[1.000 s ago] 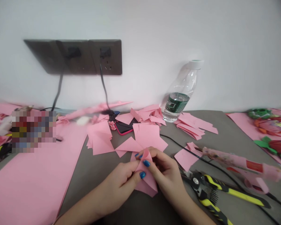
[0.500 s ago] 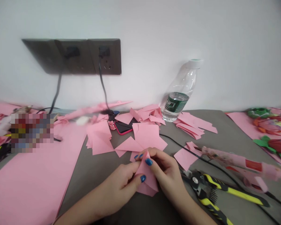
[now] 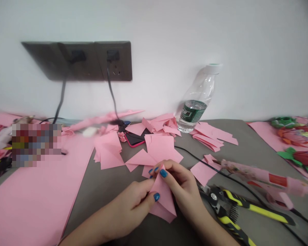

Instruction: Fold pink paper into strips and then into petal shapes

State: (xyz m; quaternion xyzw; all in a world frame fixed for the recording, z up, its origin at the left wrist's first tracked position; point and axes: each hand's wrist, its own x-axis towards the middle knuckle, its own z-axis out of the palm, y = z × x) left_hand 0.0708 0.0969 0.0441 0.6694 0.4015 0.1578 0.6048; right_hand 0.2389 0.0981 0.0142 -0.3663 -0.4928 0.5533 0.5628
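Observation:
A piece of pink paper [image 3: 164, 200], folded with its lower edge flaring open, is held between both hands just above the grey table. My left hand [image 3: 138, 201] pinches its left side, thumb on the near face. From the right, my right hand [image 3: 181, 181] grips the pointed top between thumb and fingers. Fingers behind the paper are partly hidden. Beyond the hands lie loose pink paper squares [image 3: 160, 148]. Close to my right wrist rest black and yellow wire strippers [image 3: 215, 201].
A pink glue gun [image 3: 269, 181] lies at the right with its black cord across the table. A water bottle [image 3: 193, 109] leans on the wall. Large pink sheets [image 3: 41, 198] cover the left side. A phone [image 3: 135, 139] sits under paper pieces. Paper flowers [image 3: 297, 136] lie far right.
The folded paper has shifted slightly, its lower end now reaching further down and right with a wider opening. Both hands keep their hold with small finger shifts.

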